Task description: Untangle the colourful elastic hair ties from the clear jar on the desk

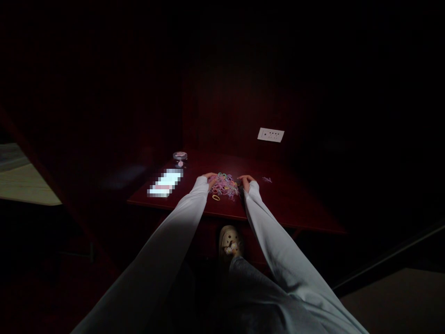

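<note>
A loose pile of small, colourful elastic hair ties (225, 186), mostly pink and purple, lies on the dark red table. My left hand (211, 178) rests against the pile's left side, fingers apart and curved along it. On the opposite side, my right hand (246, 181) has its bent fingers pointing in toward the pile, thumb lower and apart from them. Nothing shows clearly in either hand, though the fingertips are small and dim. One larger yellow hair tie (216, 197) sits at the pile's near edge. A few purple hair ties (267, 179) lie separately to the right.
On the left of the table (292, 204) is a bright, pixelated rectangle (165, 183). Behind it stands a small clear round container (180, 159). A white socket panel (270, 135) is on the back wall. A clog-type shoe (231, 241) shows below the table edge.
</note>
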The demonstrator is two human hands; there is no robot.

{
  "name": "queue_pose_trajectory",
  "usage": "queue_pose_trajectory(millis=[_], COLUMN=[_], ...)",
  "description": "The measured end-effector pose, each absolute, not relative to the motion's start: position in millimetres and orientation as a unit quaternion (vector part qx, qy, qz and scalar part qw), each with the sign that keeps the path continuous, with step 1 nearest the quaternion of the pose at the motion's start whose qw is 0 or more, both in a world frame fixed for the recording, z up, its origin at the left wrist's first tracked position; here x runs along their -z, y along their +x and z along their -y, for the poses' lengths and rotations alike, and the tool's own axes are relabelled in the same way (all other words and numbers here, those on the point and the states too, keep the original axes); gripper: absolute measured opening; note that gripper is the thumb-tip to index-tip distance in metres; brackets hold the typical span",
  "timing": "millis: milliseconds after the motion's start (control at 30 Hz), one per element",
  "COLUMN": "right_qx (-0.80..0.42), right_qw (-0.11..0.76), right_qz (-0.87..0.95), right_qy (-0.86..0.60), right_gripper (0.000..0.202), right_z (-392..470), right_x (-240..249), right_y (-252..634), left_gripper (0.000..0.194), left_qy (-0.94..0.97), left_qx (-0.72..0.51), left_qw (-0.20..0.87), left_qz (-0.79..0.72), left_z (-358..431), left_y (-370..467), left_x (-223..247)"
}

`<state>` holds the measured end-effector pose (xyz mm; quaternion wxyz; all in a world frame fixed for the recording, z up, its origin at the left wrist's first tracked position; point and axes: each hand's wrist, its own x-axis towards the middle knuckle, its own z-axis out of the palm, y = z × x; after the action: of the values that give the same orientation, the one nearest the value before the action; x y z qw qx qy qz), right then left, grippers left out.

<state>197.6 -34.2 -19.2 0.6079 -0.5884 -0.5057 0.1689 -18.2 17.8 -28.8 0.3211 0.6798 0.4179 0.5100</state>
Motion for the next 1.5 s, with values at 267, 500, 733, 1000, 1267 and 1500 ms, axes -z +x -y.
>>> queue_pose_trajectory(millis=[267, 500, 733, 1000, 1267, 1500], right_qx=[-0.181, -0.219, -0.226, -0.223, -0.232, -0.242], right_qw=[0.603, 0.597, 0.586, 0.57, 0.566, 0.564], right_qz=[0.514, 0.535, 0.55, 0.573, 0.565, 0.568], right_qy=[-0.582, -0.556, -0.551, -0.545, -0.554, -0.548], right_gripper=[0.027, 0.023, 0.024, 0.028, 0.023, 0.023], right_z=[35, 37, 40, 42, 45, 47], right_x=[18, 13, 11, 11, 6, 4], right_y=[195, 189, 187, 187, 185, 183], left_gripper=[0.017, 0.014, 0.017, 0.022, 0.022, 0.021], left_qy=[0.661, 0.633, 0.654, 0.687, 0.673, 0.671], left_qx=[-0.527, -0.545, -0.53, -0.5, -0.512, -0.52], left_qw=[0.348, 0.376, 0.366, 0.321, 0.324, 0.339], left_qz=[-0.404, -0.402, -0.398, -0.419, -0.425, -0.406], left_z=[-18, -21, -18, -11, -7, -5], left_y=[-16, -7, -10, -15, -13, -17], left_x=[30, 33, 28, 24, 20, 18])
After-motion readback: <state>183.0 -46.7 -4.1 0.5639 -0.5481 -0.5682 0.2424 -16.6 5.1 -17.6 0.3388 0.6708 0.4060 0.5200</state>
